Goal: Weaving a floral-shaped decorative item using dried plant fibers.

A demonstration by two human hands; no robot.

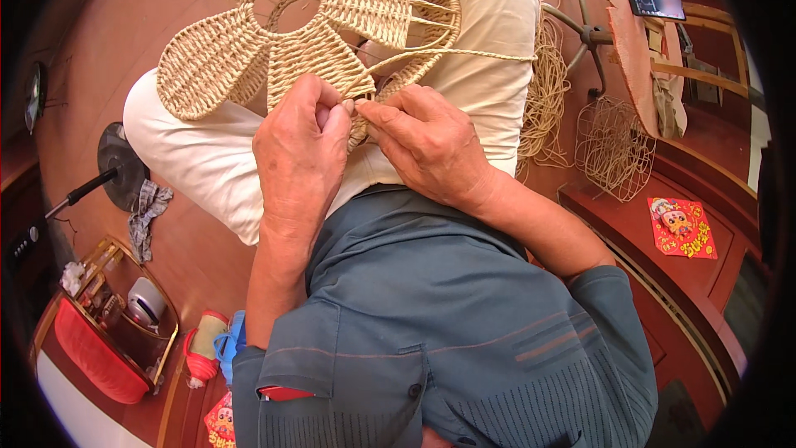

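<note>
Across my lap rests a woven straw-coloured basket (217, 62) with flower-like petals round an open ring. My left hand (305, 129) pinches at the lower edge of the near petal, thumb and fingers pressed together. Right beside it, my right hand (431, 137) is closed too, its fingertips meeting the left ones at the same spot. What lies between the fingertips looks like a bit of the woven cord, but it is mostly hidden. From the work a long twisted cord (481, 54) runs right, over my knee, toward a loose heap of cord (543, 99).
A wire basket frame (615, 148) stands on the floor at the right. Above it, a phone (655, 3) lies on a pinkish board (628, 41). A round black base (123, 158) with a rod and a crumpled cloth (149, 216) are at the left.
</note>
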